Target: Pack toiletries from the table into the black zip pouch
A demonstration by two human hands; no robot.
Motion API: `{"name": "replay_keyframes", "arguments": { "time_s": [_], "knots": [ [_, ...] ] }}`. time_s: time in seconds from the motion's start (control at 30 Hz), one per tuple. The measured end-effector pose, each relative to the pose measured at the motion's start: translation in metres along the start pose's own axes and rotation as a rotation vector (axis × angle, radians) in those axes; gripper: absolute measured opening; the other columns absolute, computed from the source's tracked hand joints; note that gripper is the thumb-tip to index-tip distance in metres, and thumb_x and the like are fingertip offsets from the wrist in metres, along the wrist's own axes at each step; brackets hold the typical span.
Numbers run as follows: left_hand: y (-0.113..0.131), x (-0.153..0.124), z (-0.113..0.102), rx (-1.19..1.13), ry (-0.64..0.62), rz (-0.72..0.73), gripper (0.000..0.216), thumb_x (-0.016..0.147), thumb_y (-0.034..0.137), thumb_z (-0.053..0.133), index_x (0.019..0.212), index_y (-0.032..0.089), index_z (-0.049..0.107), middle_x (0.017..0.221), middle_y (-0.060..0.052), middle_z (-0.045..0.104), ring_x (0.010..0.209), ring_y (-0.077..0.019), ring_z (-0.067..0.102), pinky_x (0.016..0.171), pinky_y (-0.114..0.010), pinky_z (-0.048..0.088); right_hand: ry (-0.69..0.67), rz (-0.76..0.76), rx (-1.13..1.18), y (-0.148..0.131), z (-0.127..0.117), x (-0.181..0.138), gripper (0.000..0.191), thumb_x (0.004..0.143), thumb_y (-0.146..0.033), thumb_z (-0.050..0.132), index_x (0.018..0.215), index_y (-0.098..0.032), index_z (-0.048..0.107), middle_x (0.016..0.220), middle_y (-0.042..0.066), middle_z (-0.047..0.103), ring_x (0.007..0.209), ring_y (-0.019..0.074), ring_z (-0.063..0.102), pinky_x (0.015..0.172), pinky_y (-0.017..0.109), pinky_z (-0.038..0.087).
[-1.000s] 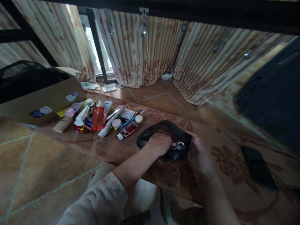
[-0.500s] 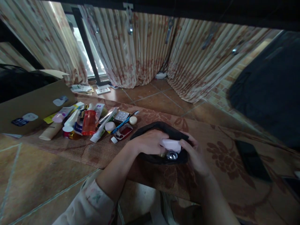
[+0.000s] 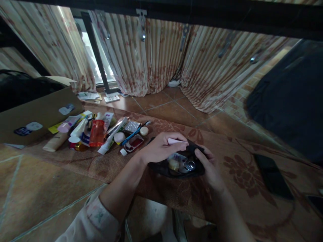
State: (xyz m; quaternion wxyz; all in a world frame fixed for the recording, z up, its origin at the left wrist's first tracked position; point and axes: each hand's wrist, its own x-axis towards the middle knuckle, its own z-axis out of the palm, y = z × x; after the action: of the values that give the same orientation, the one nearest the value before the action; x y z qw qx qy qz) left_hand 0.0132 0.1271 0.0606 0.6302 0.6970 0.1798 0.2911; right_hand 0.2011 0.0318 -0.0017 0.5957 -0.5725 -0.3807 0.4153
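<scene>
A pale pinkish-white item [image 3: 173, 141] is pinched between the thumb and fingers of my left hand [image 3: 161, 148], above the opening of a black pouch [image 3: 161, 168]. Its exact kind does not show. My right hand [image 3: 209, 164] is closed on the pouch's right rim, thumb on the near side and fingers round the outside. Within the pouch lie a shiny round silver-topped container [image 3: 189, 165], a small yellowish jar [image 3: 174, 164] and a whitish piece partly covered by my left hand.
Left of the pouch lie a red bottle [image 3: 97, 133], a blue toothbrush [image 3: 133, 134], a toothpaste-like tube [image 3: 109, 143], a glittery square case [image 3: 132, 126] and several other toiletries. A cardboard box [image 3: 50, 111] stands behind them. A dark phone [image 3: 274, 176] rests on the patterned cloth [image 3: 227, 144] at right.
My left hand has lifted the pale item up and slightly left from inside the pouch, so the jar and silver-topped container show more. My right hand stays at the rim.
</scene>
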Motion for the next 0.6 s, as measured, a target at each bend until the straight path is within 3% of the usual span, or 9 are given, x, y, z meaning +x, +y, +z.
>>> {"name": "replay_keyframes", "arguments": {
  "time_s": [0.2, 0.6],
  "knots": [
    [0.0014, -0.0026, -0.0052, -0.154, 0.150, 0.006, 0.032, 0.081, 0.040, 0.068, 0.095, 0.011, 0.069, 0.082, -0.005, 0.070, 0.061, -0.0076, 0.058, 0.059, -0.019, 0.044, 0.006, 0.034, 0.040, -0.0003, 0.0007, -0.0006, 0.028, 0.078, -0.042, 0.072, 0.101, -0.026, 0.072, 0.094, 0.001, 0.073, 0.081, 0.0178, 0.066, 0.074, 0.029, 0.051],
    [0.0038, -0.0034, -0.0028, -0.144, 0.133, -0.022, 0.025, 0.082, 0.035, 0.067, 0.088, 0.011, 0.069, 0.076, -0.004, 0.068, 0.058, -0.0061, 0.055, 0.057, -0.018, 0.040, -0.005, 0.036, 0.034, -0.0010, 0.0022, -0.0009, 0.029, 0.079, -0.043, 0.071, 0.103, -0.026, 0.071, 0.097, 0.001, 0.074, 0.082, 0.0191, 0.067, 0.073, 0.030, 0.051]
  ]
}}
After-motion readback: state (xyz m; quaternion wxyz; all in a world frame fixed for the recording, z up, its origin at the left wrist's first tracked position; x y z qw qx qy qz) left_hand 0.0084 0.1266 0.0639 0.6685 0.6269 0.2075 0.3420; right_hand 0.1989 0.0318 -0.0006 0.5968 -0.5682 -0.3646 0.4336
